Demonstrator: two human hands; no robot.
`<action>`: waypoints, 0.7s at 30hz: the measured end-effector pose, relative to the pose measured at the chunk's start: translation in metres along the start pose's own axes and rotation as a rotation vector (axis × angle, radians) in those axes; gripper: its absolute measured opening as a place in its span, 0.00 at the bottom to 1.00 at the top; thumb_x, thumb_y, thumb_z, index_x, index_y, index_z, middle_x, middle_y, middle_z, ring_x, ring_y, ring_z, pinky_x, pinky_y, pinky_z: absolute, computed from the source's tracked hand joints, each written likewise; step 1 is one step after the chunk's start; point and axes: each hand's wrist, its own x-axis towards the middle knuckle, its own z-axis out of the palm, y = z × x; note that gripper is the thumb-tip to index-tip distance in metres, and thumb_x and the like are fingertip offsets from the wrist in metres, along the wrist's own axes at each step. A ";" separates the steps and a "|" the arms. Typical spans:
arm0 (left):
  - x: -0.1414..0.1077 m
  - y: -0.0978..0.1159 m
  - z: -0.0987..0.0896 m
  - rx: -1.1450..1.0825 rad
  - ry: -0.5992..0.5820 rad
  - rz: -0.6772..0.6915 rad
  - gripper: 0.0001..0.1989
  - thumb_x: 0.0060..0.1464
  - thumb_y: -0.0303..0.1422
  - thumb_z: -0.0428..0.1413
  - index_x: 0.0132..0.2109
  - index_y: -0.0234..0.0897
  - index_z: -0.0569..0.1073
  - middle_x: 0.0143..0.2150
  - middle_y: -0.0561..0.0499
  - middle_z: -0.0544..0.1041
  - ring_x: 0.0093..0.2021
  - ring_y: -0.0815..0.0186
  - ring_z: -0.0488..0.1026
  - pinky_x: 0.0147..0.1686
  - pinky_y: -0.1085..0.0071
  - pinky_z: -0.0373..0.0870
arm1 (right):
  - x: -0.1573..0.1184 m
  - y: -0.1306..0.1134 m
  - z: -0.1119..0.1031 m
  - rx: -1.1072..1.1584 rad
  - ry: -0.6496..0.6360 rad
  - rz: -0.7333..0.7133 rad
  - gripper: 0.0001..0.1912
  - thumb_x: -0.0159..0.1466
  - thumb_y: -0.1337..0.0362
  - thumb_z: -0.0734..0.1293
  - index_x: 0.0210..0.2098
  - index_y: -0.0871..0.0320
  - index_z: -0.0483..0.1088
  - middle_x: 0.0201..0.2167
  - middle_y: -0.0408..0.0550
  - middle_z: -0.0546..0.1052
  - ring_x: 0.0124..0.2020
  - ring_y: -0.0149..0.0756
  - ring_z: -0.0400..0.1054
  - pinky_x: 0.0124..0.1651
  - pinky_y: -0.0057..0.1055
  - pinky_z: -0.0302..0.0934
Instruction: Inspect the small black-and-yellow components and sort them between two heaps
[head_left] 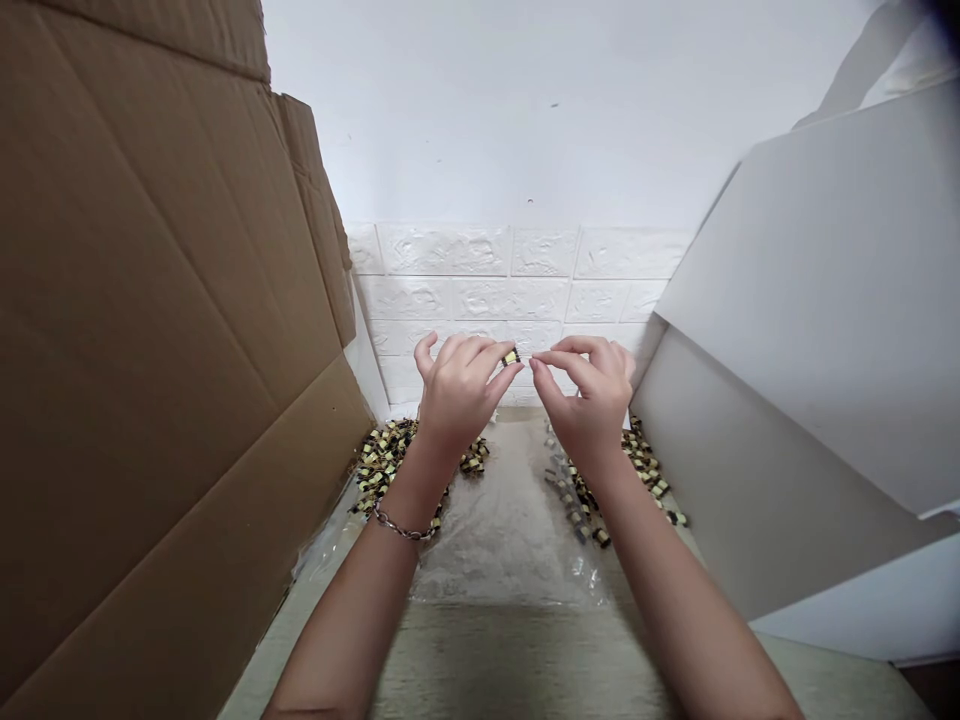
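My left hand (466, 378) pinches a small transformer coil (511, 356), yellow in the middle with black ends, between thumb and fingertips. Just right of it, my right hand (589, 380) has its thumb and index fingertip pressed together; whatever they hold, perhaps a thin wire, is too fine to make out. Both hands are raised above the table. Below and left lies a heap of similar coils (382, 460), partly hidden by my left forearm. Another pile of coils (649, 465) spreads beyond my right wrist, some of it under clear plastic.
A clear plastic bag (502, 530) lies flat on the table (517, 660) between the piles. Tall brown cardboard (165, 300) walls off the left side. White panels (817, 300) stand on the right. A white brick-patterned wall (480, 250) closes the back.
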 end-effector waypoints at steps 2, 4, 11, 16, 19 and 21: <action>0.000 0.000 0.000 -0.026 0.010 -0.031 0.09 0.52 0.39 0.50 0.37 0.43 0.70 0.33 0.55 0.75 0.38 0.67 0.68 0.50 0.61 0.43 | -0.001 -0.001 0.000 -0.003 0.005 -0.004 0.02 0.54 0.64 0.65 0.25 0.54 0.70 0.27 0.40 0.71 0.32 0.30 0.65 0.49 0.40 0.46; 0.001 -0.001 -0.001 -0.058 0.019 -0.059 0.08 0.51 0.39 0.51 0.37 0.43 0.70 0.33 0.55 0.75 0.38 0.68 0.69 0.50 0.62 0.44 | -0.001 -0.002 0.001 -0.001 -0.005 0.003 0.02 0.54 0.64 0.65 0.25 0.54 0.69 0.27 0.40 0.71 0.33 0.30 0.65 0.51 0.41 0.43; 0.001 -0.002 0.001 -0.100 -0.020 -0.103 0.08 0.50 0.39 0.51 0.37 0.44 0.70 0.34 0.57 0.75 0.39 0.69 0.68 0.50 0.63 0.44 | -0.001 0.002 0.003 0.097 -0.074 0.122 0.04 0.55 0.63 0.64 0.25 0.55 0.69 0.27 0.41 0.70 0.32 0.31 0.65 0.48 0.39 0.47; 0.000 -0.002 0.001 -0.101 -0.045 -0.102 0.09 0.51 0.40 0.51 0.37 0.44 0.71 0.35 0.56 0.75 0.39 0.69 0.68 0.51 0.63 0.43 | 0.000 0.006 0.003 0.147 -0.115 0.177 0.05 0.55 0.62 0.65 0.25 0.55 0.69 0.27 0.41 0.71 0.33 0.32 0.64 0.46 0.38 0.49; 0.000 -0.002 0.001 -0.104 -0.058 -0.109 0.09 0.51 0.40 0.51 0.37 0.43 0.70 0.35 0.56 0.75 0.39 0.68 0.68 0.51 0.62 0.43 | 0.000 0.009 0.003 0.185 -0.134 0.203 0.05 0.55 0.62 0.65 0.25 0.56 0.69 0.27 0.41 0.70 0.33 0.32 0.64 0.45 0.37 0.51; 0.000 -0.002 0.001 -0.111 -0.066 -0.121 0.09 0.50 0.40 0.51 0.37 0.44 0.70 0.35 0.56 0.75 0.39 0.68 0.68 0.51 0.62 0.43 | -0.001 0.011 0.004 0.215 -0.141 0.225 0.05 0.55 0.62 0.64 0.26 0.56 0.70 0.27 0.41 0.70 0.33 0.32 0.64 0.44 0.36 0.52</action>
